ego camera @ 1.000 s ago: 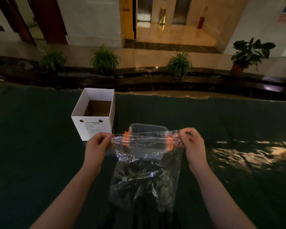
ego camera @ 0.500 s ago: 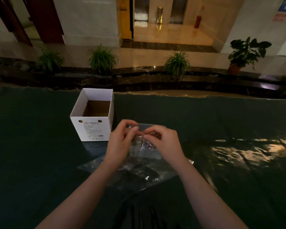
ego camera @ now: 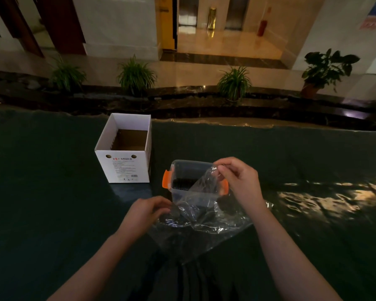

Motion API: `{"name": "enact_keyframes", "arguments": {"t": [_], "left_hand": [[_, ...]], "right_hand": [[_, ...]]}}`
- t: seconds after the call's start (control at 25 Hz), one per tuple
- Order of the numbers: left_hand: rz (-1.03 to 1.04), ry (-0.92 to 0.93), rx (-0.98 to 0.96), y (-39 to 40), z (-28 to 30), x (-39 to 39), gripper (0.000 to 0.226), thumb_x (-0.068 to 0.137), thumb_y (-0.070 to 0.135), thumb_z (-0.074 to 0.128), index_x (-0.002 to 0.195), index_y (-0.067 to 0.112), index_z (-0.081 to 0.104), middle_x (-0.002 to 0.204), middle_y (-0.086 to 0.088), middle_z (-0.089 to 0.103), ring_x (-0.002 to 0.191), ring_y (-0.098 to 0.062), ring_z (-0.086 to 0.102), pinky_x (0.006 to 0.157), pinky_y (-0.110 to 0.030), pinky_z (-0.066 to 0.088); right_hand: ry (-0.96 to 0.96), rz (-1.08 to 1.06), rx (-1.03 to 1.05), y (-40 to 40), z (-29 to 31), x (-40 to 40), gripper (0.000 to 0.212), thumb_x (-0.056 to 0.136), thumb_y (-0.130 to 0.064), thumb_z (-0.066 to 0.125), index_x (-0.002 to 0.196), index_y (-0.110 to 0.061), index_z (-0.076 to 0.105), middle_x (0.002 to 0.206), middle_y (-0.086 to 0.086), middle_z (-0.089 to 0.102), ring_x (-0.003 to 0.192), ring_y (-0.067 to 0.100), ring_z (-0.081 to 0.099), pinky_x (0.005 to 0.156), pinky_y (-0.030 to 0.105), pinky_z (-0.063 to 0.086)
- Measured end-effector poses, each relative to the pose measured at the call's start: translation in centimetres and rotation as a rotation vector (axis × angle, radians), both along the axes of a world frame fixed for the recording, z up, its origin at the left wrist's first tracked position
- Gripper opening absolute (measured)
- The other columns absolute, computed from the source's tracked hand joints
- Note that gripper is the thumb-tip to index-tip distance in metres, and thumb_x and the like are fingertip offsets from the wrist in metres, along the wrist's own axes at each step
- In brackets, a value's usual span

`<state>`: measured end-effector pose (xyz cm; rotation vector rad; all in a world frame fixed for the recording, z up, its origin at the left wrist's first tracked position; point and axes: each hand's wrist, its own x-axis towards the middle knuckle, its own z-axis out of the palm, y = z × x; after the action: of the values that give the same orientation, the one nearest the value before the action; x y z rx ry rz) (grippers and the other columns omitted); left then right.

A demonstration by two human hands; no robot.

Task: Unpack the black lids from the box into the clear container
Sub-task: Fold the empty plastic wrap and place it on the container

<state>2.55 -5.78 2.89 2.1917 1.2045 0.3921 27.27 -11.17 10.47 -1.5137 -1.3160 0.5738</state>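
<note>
A white cardboard box [ego camera: 123, 168] stands open on the dark table, its brown inside showing nothing. To its right sits the clear container [ego camera: 189, 170] with orange clips; black lids [ego camera: 183, 184] lie inside it. In front of the container lies a crumpled clear plastic bag [ego camera: 202, 216] with dark shapes showing through it. My right hand [ego camera: 240, 181] pinches an upper edge of the bag and holds it up over the container's right side. My left hand [ego camera: 147, 210] grips the bag's left edge low, near the table.
The dark green table cover [ego camera: 52, 213] runs to a far edge, beyond which lies a ledge with potted plants [ego camera: 233, 83]. Light glints off the cover at the right.
Both hands came together at the bag's top as it sank onto the table. Since then they have parted: the right one lifted an edge, the left one dropped to the bag's left side.
</note>
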Motion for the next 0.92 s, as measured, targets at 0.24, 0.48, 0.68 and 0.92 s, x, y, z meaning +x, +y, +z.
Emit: {"name": "enact_keyframes", "arguments": {"t": [0.24, 0.48, 0.68, 0.92], "left_hand": [[0.105, -0.063, -0.003, -0.4, -0.8, -0.8, 0.016, 0.089, 0.019, 0.061, 0.084, 0.034, 0.06, 0.079, 0.017, 0.066, 0.085, 0.012, 0.061, 0.068, -0.007, 0.046], [0.008, -0.064, -0.108, -0.4, 0.0, -0.2, 0.021, 0.086, 0.03, 0.063, 0.104, 0.038, 0.055, 0.099, 0.018, 0.067, 0.091, 0.008, 0.063, 0.083, -0.019, 0.053], [-0.142, -0.07, -0.005, 0.2, 2.5, 4.1, 0.014, 0.09, 0.029, 0.058, 0.103, 0.032, 0.063, 0.097, 0.015, 0.068, 0.087, 0.006, 0.063, 0.084, -0.019, 0.051], [-0.029, -0.213, -0.105, 2.0, 4.1, 2.1, 0.015, 0.09, 0.016, 0.058, 0.087, 0.029, 0.065, 0.087, 0.013, 0.069, 0.082, 0.001, 0.068, 0.073, -0.018, 0.055]], "right_hand": [[0.022, -0.123, 0.04, -0.2, -0.6, 1.1, 0.013, 0.09, -0.012, 0.062, 0.085, -0.023, 0.069, 0.074, -0.005, 0.071, 0.07, 0.004, 0.069, 0.068, 0.019, 0.055], [0.072, -0.063, 0.06, -0.9, -0.8, 0.9, 0.013, 0.09, -0.007, 0.061, 0.095, -0.016, 0.069, 0.078, -0.001, 0.072, 0.074, 0.009, 0.071, 0.068, 0.022, 0.057], [0.035, 0.124, 0.07, -0.6, -0.1, -1.3, 0.012, 0.089, -0.009, 0.063, 0.097, -0.015, 0.068, 0.08, 0.0, 0.072, 0.075, 0.008, 0.07, 0.069, 0.019, 0.056], [-0.35, 0.146, -0.366, -1.4, -2.8, 3.6, 0.026, 0.077, -0.024, 0.077, 0.095, -0.037, 0.064, 0.084, -0.017, 0.07, 0.083, -0.011, 0.064, 0.081, 0.021, 0.055]]}}
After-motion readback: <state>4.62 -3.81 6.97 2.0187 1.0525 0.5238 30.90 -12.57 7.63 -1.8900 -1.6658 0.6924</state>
